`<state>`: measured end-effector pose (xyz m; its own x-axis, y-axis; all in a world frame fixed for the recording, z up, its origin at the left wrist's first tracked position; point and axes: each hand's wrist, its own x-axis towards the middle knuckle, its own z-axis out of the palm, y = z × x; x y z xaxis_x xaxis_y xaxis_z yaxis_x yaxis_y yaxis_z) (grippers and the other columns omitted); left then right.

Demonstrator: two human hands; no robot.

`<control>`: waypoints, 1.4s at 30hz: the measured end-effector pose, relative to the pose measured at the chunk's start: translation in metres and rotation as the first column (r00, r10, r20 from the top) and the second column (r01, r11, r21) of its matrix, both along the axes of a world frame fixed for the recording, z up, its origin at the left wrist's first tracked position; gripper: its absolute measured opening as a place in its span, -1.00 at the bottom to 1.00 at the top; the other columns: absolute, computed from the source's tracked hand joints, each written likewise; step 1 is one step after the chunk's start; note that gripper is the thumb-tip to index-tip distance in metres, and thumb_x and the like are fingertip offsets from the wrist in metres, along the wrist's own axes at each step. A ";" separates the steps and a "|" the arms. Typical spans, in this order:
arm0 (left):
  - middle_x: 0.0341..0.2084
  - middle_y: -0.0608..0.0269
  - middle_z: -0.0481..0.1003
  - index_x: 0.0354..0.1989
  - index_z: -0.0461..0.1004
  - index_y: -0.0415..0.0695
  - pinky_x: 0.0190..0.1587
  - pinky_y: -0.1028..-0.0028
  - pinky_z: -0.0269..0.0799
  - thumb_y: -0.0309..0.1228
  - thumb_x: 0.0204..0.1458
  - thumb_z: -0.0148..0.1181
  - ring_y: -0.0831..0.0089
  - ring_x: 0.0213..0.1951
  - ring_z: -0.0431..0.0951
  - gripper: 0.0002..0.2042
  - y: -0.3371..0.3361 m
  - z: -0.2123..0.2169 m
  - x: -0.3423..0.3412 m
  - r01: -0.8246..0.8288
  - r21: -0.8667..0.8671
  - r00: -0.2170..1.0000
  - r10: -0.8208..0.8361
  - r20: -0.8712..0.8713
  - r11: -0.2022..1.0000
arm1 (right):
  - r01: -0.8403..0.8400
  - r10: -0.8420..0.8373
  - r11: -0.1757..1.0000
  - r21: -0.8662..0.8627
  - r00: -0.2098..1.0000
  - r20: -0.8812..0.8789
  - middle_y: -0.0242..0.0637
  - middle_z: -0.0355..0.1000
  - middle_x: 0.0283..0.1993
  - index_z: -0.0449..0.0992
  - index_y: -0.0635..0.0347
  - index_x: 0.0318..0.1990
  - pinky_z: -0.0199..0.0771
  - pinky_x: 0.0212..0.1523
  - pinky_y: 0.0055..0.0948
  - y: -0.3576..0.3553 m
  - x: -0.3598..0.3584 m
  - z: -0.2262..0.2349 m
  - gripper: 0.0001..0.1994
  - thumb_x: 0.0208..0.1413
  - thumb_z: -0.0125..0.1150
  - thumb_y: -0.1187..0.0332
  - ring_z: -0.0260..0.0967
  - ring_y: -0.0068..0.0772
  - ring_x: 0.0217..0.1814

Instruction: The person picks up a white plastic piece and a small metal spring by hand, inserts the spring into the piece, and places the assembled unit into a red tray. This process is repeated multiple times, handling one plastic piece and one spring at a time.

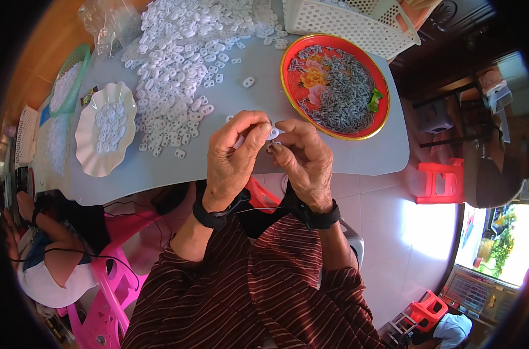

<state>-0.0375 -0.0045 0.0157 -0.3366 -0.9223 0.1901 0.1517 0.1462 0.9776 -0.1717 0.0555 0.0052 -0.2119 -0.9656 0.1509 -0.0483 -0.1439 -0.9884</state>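
Both hands meet over the near edge of the grey tabletop, at centre frame. Left hand pinches a small white plastic piece between thumb and forefinger; right hand fingers are curled in against the same piece, apparently holding something thin and dark to it, too small to identify.

Piece looks light, rigid, smooth-moulded, likely slippery; best gripped by its edges with fingertips.

At 11 o'clock of the hands: loose heap of white pieces, oval with holes. At 9 o'clock: scalloped white dish holding more. At 2 o'clock: red round tray, floral print, filled with thin grey metal bits. At 1 o'clock: white lattice basket.
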 end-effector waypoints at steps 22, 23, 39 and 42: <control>-0.62 0.21 0.35 -0.35 0.35 -0.29 -0.50 0.48 0.25 -0.38 0.19 0.02 0.50 -0.57 0.30 -0.81 0.001 0.002 0.006 0.077 -0.201 0.966 -0.024 0.256 0.977 | -0.041 0.043 0.999 -0.035 0.997 0.063 -0.24 0.52 -0.30 0.36 0.33 -0.05 0.44 -0.20 -0.61 -0.001 0.000 -0.001 -0.74 0.08 0.13 0.61 0.45 -0.59 -0.22; -0.62 0.20 0.36 -0.36 0.35 -0.28 -0.51 0.48 0.25 -0.39 0.19 0.02 0.48 -0.58 0.30 -0.82 0.001 0.000 0.004 0.085 -0.221 0.969 -0.029 0.247 0.972 | -0.039 0.042 0.999 -0.035 0.997 0.061 -0.25 0.52 -0.31 0.37 0.32 -0.06 0.44 -0.21 -0.61 0.000 -0.001 -0.001 -0.74 0.08 0.14 0.61 0.44 -0.60 -0.23; -0.67 0.36 0.22 -0.41 0.37 -0.27 -0.52 0.53 0.09 -0.29 0.21 -0.05 0.62 -0.55 0.13 -0.72 0.001 -0.011 0.009 0.118 0.016 0.982 -0.119 0.149 0.993 | -0.081 0.080 0.995 -0.055 0.997 -0.022 -0.42 0.34 -0.38 0.40 0.30 -0.04 0.31 -0.32 -0.66 -0.003 -0.001 -0.006 -0.64 0.00 0.34 0.50 0.28 -0.68 -0.34; -0.67 0.32 0.20 -0.41 0.35 -0.28 -0.52 0.52 0.10 -0.29 0.21 -0.06 0.60 -0.55 0.12 -0.72 0.001 -0.011 0.009 0.110 0.014 0.983 -0.111 0.150 0.994 | -0.033 0.019 0.994 -0.105 0.991 -0.130 -0.35 0.39 -0.49 0.45 0.25 -0.10 0.39 -0.39 -0.58 -0.004 -0.001 -0.008 -0.65 -0.08 0.37 0.51 0.33 -0.60 -0.46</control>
